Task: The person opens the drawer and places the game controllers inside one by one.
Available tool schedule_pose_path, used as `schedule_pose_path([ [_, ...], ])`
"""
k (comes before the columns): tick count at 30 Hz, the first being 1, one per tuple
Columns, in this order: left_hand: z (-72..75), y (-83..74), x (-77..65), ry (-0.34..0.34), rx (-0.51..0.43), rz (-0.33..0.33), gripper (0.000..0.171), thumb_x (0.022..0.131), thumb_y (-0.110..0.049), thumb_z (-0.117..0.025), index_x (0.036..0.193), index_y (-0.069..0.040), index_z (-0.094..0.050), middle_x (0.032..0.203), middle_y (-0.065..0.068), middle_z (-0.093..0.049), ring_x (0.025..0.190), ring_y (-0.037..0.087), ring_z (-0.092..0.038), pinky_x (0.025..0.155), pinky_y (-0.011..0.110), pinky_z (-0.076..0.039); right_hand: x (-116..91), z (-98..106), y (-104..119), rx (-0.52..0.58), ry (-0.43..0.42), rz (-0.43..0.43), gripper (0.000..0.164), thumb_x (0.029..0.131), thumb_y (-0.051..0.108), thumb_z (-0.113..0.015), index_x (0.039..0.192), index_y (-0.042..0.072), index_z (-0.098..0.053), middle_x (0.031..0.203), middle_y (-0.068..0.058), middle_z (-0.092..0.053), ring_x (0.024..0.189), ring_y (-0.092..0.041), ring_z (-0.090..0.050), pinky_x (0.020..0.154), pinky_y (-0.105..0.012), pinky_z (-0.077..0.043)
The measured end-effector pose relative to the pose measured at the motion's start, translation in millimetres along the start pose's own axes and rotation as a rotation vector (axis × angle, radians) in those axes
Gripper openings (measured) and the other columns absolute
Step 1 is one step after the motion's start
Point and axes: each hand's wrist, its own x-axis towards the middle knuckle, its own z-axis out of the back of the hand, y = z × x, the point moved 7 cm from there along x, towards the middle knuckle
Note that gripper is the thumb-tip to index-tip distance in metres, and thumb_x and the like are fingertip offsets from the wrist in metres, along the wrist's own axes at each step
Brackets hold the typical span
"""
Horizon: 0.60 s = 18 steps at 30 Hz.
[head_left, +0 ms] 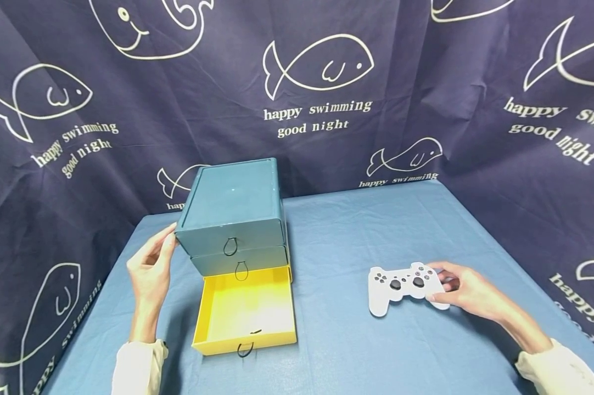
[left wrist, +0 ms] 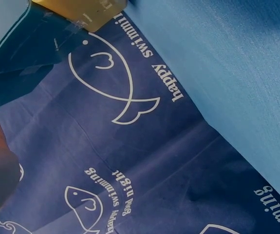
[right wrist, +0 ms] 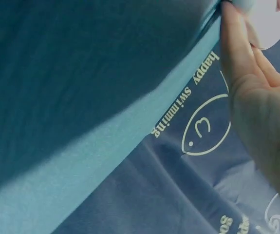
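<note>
A small drawer unit with a blue-green top [head_left: 235, 192] stands left of the middle in the head view. Its two upper drawer fronts are blue-green and closed, each with a black loop pull. The lowest drawer, yellow [head_left: 247, 346], is pulled well out, with a small dark mark or piece on its floor near the front. My left hand [head_left: 151, 269] touches the unit's upper left front corner with extended fingers. On the right, my right hand [head_left: 467, 291] holds a white game controller [head_left: 405, 280] by its right grip, thumb toward the near side and fingers behind.
Blue cloth [head_left: 336, 247] covers the table. Behind it and along both sides hangs a dark blue curtain [head_left: 321, 159] printed with white fish and lettering. The controller is held to the right of the drawer unit, with cloth between them.
</note>
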Motion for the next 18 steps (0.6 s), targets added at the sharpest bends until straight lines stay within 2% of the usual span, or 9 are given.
schedule_pose_path([
  [6,0.2,0.1,-0.1,0.003,0.018,0.005,0.028,0.100,-0.002,-0.068,0.126,0.007,-0.070,0.114,0.004,-0.076,0.093,0.010,-0.073,0.092,0.020,-0.053,2,-8,7,-0.038,-0.013,-0.064,0.060,0.080,0.012,-0.089,0.133,0.001,-0.063,0.099,-0.009,-0.068,0.074,-0.011,-0.066,0.062,-0.026,-0.053],
  [13,-0.2,-0.9,0.5,-0.004,-0.027,0.001,0.028,0.098,0.004,-0.066,0.125,0.011,-0.069,0.112,0.003,-0.077,0.091,0.010,-0.073,0.091,0.020,-0.053,1,-18,20,-0.023,-0.035,-0.050,0.059,0.079,0.011,-0.089,0.133,0.003,-0.065,0.096,-0.007,-0.069,0.071,-0.011,-0.066,0.058,-0.026,-0.052],
  [18,-0.5,-0.9,0.7,-0.001,-0.029,0.009,0.028,0.098,0.005,-0.065,0.126,0.008,-0.070,0.111,0.002,-0.077,0.092,0.011,-0.073,0.091,0.021,-0.053,1,-25,29,-0.028,-0.063,-0.077,0.061,0.078,0.012,-0.090,0.133,0.002,-0.065,0.090,-0.004,-0.070,0.072,-0.010,-0.066,0.057,-0.026,-0.053],
])
